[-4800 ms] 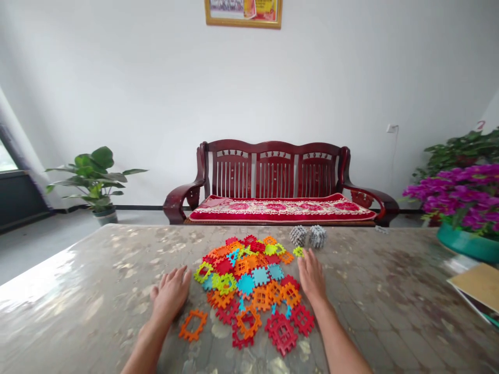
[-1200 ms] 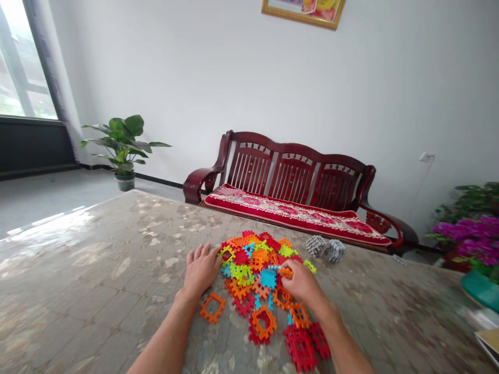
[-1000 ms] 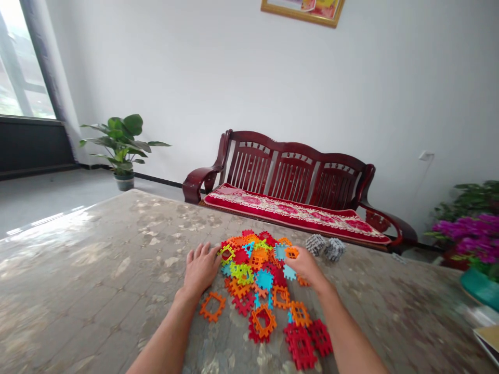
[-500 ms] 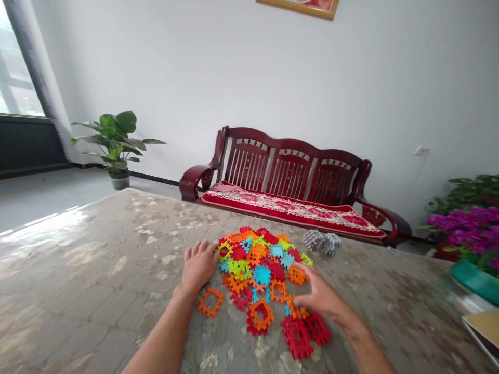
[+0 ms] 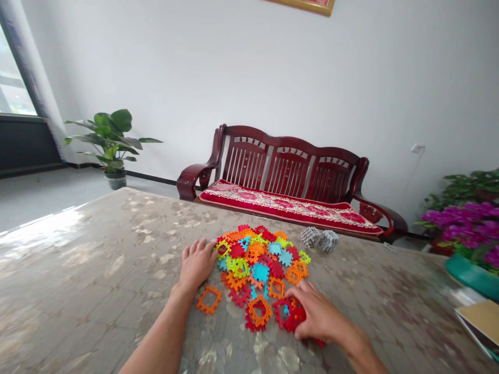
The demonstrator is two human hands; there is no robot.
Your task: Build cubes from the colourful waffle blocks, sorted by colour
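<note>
A heap of plastic interlocking building tiles (image 5: 260,272) with notched edges, in red, orange, blue and lime green, lies on the patterned tabletop. My left hand (image 5: 197,263) rests flat at the heap's left side, fingers spread and fingertips near a lime green tile (image 5: 222,249). One orange frame tile (image 5: 209,299) lies apart, below that hand. At the heap's near right, my right hand (image 5: 317,311) curls its thumb and fingers around several red tiles (image 5: 286,315), partly hiding them. Another red bit shows under its wrist.
Two grey-and-white knobbly objects (image 5: 319,238) sit beyond the heap. A teal pot of purple flowers (image 5: 473,275) and a book or box (image 5: 479,322) are at the table's right. Behind the table (image 5: 97,270) stands a wooden bench (image 5: 288,166); a potted plant (image 5: 116,179) is at left.
My right hand has come nearer and closed around the red tiles, which have shifted up toward the heap. The left hand has stayed in place. The view has turned slightly.
</note>
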